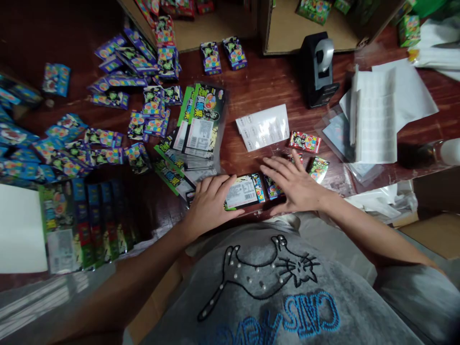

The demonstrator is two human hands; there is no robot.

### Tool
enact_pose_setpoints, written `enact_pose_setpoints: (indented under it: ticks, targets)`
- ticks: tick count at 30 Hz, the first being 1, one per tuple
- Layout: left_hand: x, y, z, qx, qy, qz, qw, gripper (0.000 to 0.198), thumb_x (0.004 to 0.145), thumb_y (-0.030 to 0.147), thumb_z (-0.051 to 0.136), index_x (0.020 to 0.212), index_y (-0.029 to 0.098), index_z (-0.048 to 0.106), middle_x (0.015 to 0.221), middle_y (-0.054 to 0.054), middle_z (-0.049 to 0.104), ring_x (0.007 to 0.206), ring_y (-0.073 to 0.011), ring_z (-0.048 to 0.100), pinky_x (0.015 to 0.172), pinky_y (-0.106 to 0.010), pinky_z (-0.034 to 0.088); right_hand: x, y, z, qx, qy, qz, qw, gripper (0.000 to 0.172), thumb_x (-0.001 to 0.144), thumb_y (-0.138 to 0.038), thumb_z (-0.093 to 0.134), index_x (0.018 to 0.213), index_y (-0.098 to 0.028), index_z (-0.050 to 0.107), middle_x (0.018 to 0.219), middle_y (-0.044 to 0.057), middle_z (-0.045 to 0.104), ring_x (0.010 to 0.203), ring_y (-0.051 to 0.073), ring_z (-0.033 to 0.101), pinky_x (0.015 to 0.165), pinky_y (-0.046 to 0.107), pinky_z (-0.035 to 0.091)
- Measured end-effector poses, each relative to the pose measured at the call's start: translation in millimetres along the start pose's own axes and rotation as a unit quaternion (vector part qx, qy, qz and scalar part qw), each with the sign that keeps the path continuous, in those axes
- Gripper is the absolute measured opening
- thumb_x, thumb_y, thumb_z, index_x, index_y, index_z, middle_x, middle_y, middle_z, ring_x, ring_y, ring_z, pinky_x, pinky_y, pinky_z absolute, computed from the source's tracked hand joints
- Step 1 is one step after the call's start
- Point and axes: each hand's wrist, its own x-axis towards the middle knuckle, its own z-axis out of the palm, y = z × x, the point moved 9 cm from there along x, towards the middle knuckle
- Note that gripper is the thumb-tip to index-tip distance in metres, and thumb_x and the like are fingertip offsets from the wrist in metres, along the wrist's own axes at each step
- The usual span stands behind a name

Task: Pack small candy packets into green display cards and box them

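My left hand (212, 199) lies over a printed plastic packet (242, 191) at the table's front edge, thumb below and fingers above, gripping it. A blue candy box (259, 188) shows at the packet's right end. My right hand (293, 184) is closed over a purple candy box (272, 188), which stands just right of the packet and is partly hidden by the fingers. Beyond that hand lie a red candy box (304, 142) and a green candy box (318, 168). Another red box is mostly covered by my fingers.
Printed packets (203, 127) are stacked behind my left hand. Purple boxes (154, 100) and blue boxes (21, 160) lie heaped leftward. Filled packets (59, 225) stand front left. A sticker sheet (264, 127), tape dispenser (316, 72), label sheets (377, 117) and cartons (283, 28) occupy the back and right.
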Motion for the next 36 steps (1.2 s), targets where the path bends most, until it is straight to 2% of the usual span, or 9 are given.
enact_pose_setpoints:
  ticks: [2,6,11,16,21,27,30,33,36]
  targets:
    - [1,0,-0.4,-0.001,-0.003,0.003,1.000,0.093,0.081,0.057,0.085,0.158,0.019,0.048,0.146,-0.019,0.061,0.132,-0.0414,0.054,0.113,-0.055,0.042,-6,10,-5,-0.005,-0.001,0.008,1.000,0.110,0.088,-0.082,0.064,0.172,-0.022,0.024,0.166,0.019,0.049,0.153,0.044,0.041,0.130,0.077,-0.008]
    - [5,-3,0.2,0.004,-0.004,-0.005,1.000,0.095,0.080,0.058,0.086,0.157,0.017,0.049,0.146,-0.021,0.061,0.132,-0.0426,0.054,0.112,-0.057,0.042,-10,24,-6,0.023,-0.003,0.002,1.000,0.090,0.096,-0.064,0.066,0.170,-0.028,0.029,0.147,0.012,0.067,0.144,0.038,0.052,0.130,0.077,-0.009]
    - [8,-1,0.6,0.002,-0.001,0.008,1.000,0.095,0.079,0.059,0.086,0.156,0.018,0.048,0.147,-0.020,0.060,0.133,-0.0409,0.054,0.113,-0.055,0.042,-9,32,-10,0.080,0.013,-0.013,0.997,0.091,0.090,-0.067,0.073,0.164,-0.026,0.042,0.146,0.012,0.067,0.138,0.037,0.057,0.133,0.073,-0.003]
    - [11,7,3.9,-0.013,0.007,0.010,1.000,0.093,0.081,0.058,0.085,0.156,0.018,0.048,0.145,-0.018,0.061,0.130,-0.0386,0.054,0.112,-0.052,0.043,0,23,-7,0.078,-0.001,-0.027,0.997,0.077,0.090,-0.062,0.075,0.155,-0.027,0.054,0.145,0.011,0.068,0.140,0.034,0.058,0.132,0.072,-0.009]
    - [11,5,4.9,-0.001,0.031,-0.016,0.999,0.092,0.082,0.057,0.084,0.157,0.020,0.048,0.142,-0.018,0.060,0.128,-0.0390,0.054,0.113,-0.052,0.042,7,21,-4,0.071,0.021,-0.019,0.997,0.068,0.096,-0.055,0.072,0.155,-0.026,0.053,0.152,0.011,0.065,0.138,0.033,0.060,0.132,0.072,-0.007]
    - [11,9,0.3,-0.010,0.047,-0.023,0.999,0.092,0.083,0.059,0.083,0.158,0.019,0.047,0.142,-0.018,0.060,0.128,-0.0388,0.055,0.112,-0.052,0.044,-2,31,-14,0.005,0.094,0.046,0.995,0.067,0.094,-0.059,0.072,0.148,-0.021,0.059,0.142,0.015,0.066,0.130,0.036,0.062,0.133,0.074,-0.002]
    - [12,11,-1.5,0.003,0.058,-0.030,0.998,0.091,0.084,0.059,0.082,0.158,0.018,0.048,0.142,-0.019,0.060,0.127,-0.0396,0.055,0.110,-0.052,0.044,-4,26,-10,0.014,0.086,0.052,0.995,0.070,0.093,-0.062,0.072,0.147,-0.019,0.059,0.140,0.016,0.066,0.129,0.037,0.062,0.133,0.076,-0.001]
    - [15,16,0.1,0.008,0.060,-0.019,0.998,0.090,0.084,0.058,0.083,0.157,0.017,0.048,0.142,-0.019,0.061,0.128,-0.0395,0.054,0.110,-0.052,0.044,-3,10,0,0.054,0.043,0.013,0.998,0.073,0.097,-0.063,0.068,0.154,-0.020,0.054,0.147,0.017,0.064,0.134,0.037,0.062,0.132,0.076,0.002]
    - [19,21,2.9,-0.003,0.055,0.002,0.999,0.089,0.084,0.057,0.083,0.155,0.016,0.049,0.140,-0.019,0.062,0.127,-0.0383,0.055,0.109,-0.051,0.045,-5,-6,6,0.095,-0.003,-0.026,0.995,0.090,0.102,-0.061,0.061,0.172,-0.021,0.021,0.167,0.022,0.046,0.154,0.036,0.047,0.133,0.073,0.012]
